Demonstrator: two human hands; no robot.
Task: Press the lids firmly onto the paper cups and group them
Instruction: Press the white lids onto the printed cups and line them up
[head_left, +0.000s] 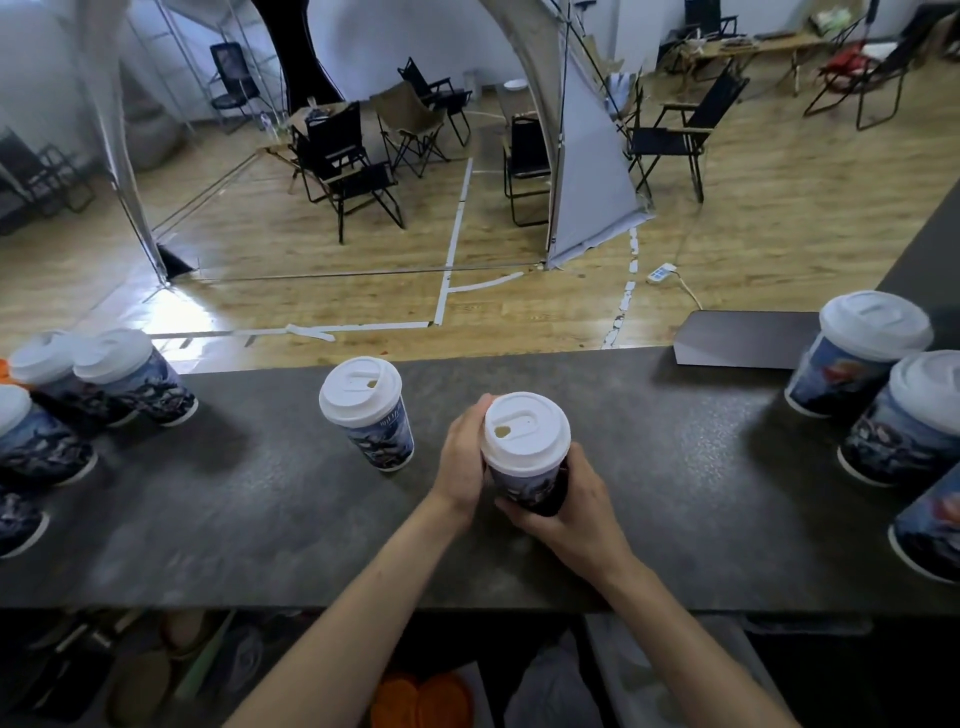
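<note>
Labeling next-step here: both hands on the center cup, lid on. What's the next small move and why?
Probably set the held cup down beside the lone lidded cup to its left. Both hands, left hand and right hand, wrap its sides, the lid looks level and seated, and lidded cups already stand clustered at both counter ends.

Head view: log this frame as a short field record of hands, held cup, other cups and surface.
surface: dark counter
held cup: lidded paper cup, near the counter's middle
left hand: against the cup's left side, up by the lid
right hand: wrapped around the cup's lower body
nearest cup: lone lidded cup, just left of the held one, apart from it
left group: lidded cups at the counter's left end
right group: lidded cups at the right end
</note>
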